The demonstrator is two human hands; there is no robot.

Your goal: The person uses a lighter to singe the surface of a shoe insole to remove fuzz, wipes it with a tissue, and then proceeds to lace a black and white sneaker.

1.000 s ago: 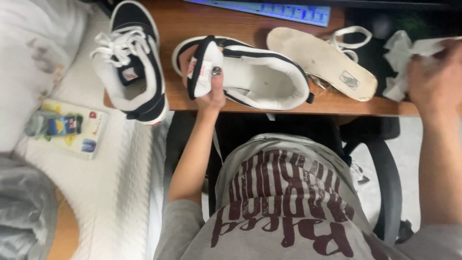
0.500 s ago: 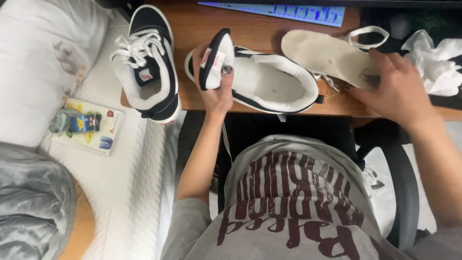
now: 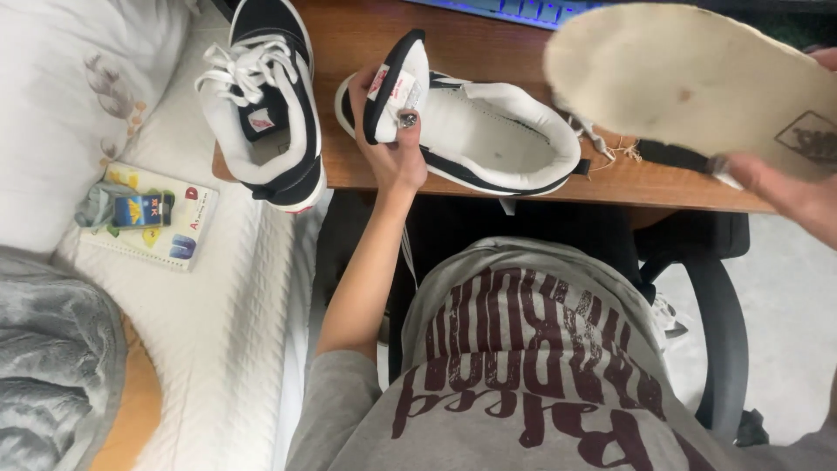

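Fingers (image 3: 403, 122) of our left hand (image 3: 392, 153) are pinching the pulled-back tongue (image 3: 397, 83) of the unlaced black-and-white sneaker (image 3: 488, 139), which is lying on the wooden counter (image 3: 488, 52), long axis running left to right. To the right, our right hand (image 3: 798, 196) is gripping the beige insole (image 3: 697, 83) by its heel end, holding it above and just right of the sneaker's opening, pointing left.
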